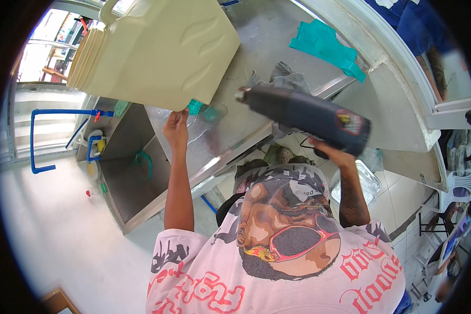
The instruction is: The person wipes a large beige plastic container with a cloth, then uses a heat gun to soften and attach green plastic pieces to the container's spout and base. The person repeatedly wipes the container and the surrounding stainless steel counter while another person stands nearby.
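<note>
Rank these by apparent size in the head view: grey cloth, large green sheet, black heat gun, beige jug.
Beige jug
Black heat gun
Large green sheet
Grey cloth: partly hidden by the heat gun, so unsure against the green sheet.

The jerrycan [157, 60] is plain cream, with a teal scrap [195, 107] at its lower corner. Right of it: a ribbed teal sheet [324, 47], a mottled grey cloth [285, 76], a near-black heat gun [303, 115] with a red-and-yellow label [349, 122]. Below it: a pink T-shirt [309, 288] printed brown, black and red.
</note>
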The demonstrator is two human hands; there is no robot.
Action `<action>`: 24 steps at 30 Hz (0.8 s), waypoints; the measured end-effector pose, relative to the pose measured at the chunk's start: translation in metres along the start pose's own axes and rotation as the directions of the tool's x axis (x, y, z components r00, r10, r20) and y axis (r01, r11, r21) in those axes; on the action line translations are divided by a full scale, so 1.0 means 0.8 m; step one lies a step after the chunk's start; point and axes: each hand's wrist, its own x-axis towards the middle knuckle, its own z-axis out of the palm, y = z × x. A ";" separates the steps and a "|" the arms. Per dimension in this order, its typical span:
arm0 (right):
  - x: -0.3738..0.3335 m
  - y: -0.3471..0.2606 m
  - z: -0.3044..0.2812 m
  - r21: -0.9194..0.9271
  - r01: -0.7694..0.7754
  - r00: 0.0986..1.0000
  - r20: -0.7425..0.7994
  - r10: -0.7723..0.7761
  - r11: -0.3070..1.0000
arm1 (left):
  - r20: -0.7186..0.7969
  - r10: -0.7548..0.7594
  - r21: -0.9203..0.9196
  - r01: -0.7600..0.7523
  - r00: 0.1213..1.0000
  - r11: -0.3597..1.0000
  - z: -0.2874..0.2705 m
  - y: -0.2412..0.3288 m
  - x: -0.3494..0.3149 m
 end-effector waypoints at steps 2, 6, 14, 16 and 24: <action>0.005 0.006 0.026 -0.190 0.122 0.992 0.037 -0.117 0.974 | 0.038 -0.032 -0.050 0.034 0.999 0.998 0.005 -0.005 0.002; 0.009 0.018 0.069 -0.258 0.355 0.934 0.144 -0.327 0.899 | 0.060 0.025 0.080 -0.030 0.998 0.996 0.010 -0.005 0.000; 0.019 0.046 0.095 -0.386 0.449 0.893 0.203 -0.401 0.806 | 0.063 0.099 0.116 -0.106 0.993 0.988 0.007 -0.006 0.004; 0.027 0.057 0.098 -0.478 0.517 0.854 0.228 -0.467 0.710 | 0.017 0.042 -0.036 -0.041 0.999 0.998 0.012 -0.014 0.007; 0.039 0.057 0.111 -0.586 0.696 0.684 0.365 -0.632 0.415 | -0.003 0.068 -0.090 -0.068 0.998 0.994 0.017 -0.033 0.012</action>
